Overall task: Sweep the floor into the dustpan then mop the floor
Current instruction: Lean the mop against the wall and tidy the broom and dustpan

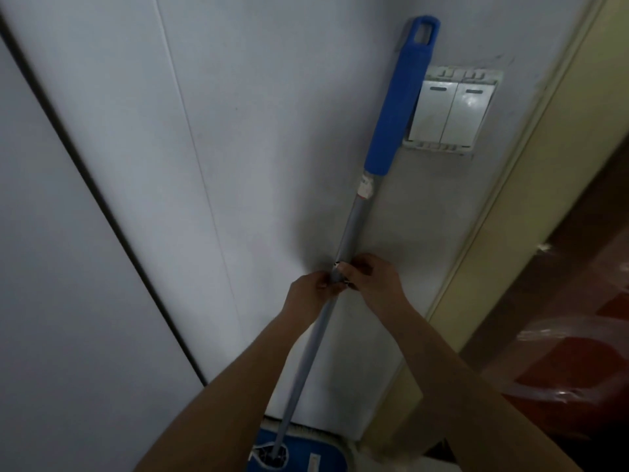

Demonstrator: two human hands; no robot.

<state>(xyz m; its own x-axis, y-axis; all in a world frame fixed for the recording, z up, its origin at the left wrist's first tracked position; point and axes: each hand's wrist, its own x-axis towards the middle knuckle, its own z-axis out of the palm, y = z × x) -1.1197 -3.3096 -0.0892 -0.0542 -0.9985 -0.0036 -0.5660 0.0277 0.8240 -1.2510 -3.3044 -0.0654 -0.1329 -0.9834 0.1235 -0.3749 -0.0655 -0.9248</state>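
Mop pole [350, 229], smooth grey metal under blue plastic sleeve [398, 107], in closed grip of left hand [306, 294] and right hand [371, 277].

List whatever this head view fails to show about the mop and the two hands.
Head view only:
- Mop head: cut off by the bottom edge; its pad mostly out of frame.
- Pole joint: covered by the left hand and right hand gripping the mop pole; locked or loose, cannot tell.
- Floor and dustpan: outside the frame.
- Red object, right: blurred under clear plastic.
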